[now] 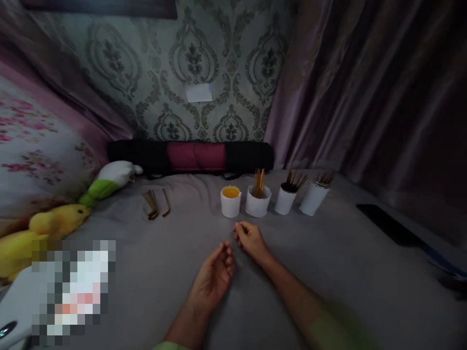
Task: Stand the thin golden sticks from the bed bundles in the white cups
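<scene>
My left hand lies palm up over the grey sheet, fingers loosely bent, with nothing visible in the palm. Just ahead and to its right is my right hand, its fingers curled together as in a pinch. Whether anything small sits between those fingertips is hidden. Beyond the hands stands a white cup with a yellow inside, closest to my right hand. Beside it, a wider white cup contains upright yellow sticks. Farther right are a white cup with dark brown sticks and a tilted-looking white cylinder with thin sticks.
Several brown sticks with bent ends and a single similar one lie on the sheet at left. Plush toys and a blurred-out device flank the left side. A black phone-like slab lies right; a black-and-red roll lines the wall.
</scene>
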A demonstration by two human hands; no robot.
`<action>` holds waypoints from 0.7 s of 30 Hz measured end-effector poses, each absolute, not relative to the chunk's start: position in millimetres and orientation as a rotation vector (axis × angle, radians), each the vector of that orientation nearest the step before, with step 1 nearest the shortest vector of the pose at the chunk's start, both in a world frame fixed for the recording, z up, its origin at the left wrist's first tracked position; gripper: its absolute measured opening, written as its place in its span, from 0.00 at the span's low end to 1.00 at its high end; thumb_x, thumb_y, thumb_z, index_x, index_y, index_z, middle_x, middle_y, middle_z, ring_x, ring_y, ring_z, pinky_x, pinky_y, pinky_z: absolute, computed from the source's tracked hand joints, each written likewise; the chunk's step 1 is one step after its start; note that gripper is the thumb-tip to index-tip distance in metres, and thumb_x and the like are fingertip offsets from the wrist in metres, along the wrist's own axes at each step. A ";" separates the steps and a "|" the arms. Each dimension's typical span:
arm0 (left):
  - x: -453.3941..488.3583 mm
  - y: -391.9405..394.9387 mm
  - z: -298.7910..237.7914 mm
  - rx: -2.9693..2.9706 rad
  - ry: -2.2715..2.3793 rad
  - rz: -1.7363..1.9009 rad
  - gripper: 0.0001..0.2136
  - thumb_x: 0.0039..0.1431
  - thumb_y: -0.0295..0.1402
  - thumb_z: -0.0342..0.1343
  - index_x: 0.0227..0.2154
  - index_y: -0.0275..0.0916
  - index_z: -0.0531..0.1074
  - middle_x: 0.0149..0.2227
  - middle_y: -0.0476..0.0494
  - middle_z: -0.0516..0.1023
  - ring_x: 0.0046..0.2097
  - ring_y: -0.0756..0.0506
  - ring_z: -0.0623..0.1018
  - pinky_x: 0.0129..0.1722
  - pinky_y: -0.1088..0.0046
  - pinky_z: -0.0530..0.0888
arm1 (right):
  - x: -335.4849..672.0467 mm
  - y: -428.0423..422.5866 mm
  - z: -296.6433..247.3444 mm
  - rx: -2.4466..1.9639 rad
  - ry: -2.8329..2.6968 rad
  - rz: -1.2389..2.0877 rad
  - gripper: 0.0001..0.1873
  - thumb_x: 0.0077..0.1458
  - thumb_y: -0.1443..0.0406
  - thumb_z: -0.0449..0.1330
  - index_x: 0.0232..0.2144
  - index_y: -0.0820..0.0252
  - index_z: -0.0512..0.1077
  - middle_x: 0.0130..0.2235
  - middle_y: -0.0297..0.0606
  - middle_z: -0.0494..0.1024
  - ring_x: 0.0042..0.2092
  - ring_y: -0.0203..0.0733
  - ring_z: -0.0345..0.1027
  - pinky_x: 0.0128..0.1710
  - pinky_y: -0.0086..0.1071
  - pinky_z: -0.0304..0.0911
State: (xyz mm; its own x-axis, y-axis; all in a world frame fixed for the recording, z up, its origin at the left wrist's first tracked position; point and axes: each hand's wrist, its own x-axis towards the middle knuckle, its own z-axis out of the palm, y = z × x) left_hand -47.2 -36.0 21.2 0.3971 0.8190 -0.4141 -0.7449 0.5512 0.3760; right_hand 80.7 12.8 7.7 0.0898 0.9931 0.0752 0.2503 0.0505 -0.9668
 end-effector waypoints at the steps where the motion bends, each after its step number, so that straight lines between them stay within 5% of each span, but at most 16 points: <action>1: -47.3 -36.5 21.4 0.141 0.598 0.995 0.04 0.55 0.27 0.49 0.31 0.33 0.67 0.25 0.48 0.68 0.23 0.56 0.67 0.22 0.80 0.65 | 80.9 12.3 6.9 -1.381 -1.349 0.949 0.19 0.51 0.53 0.49 0.25 0.62 0.68 0.18 0.30 0.66 0.15 0.29 0.56 0.13 0.23 0.51; 21: -51.8 -23.1 34.4 0.270 0.865 0.877 0.03 0.52 0.23 0.50 0.27 0.30 0.67 0.20 0.49 0.68 0.19 0.56 0.66 0.18 0.84 0.62 | 82.7 13.0 0.3 -1.282 -1.427 0.901 0.21 0.49 0.50 0.49 0.24 0.62 0.68 0.19 0.33 0.68 0.17 0.33 0.59 0.16 0.26 0.54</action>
State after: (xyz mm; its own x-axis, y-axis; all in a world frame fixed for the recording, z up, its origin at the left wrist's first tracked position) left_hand -51.8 -23.1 34.4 0.3361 0.7645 -0.5500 -0.5605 0.6317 0.5356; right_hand 82.7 13.0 0.3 0.0355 0.9824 0.1832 0.2566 0.1682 -0.9518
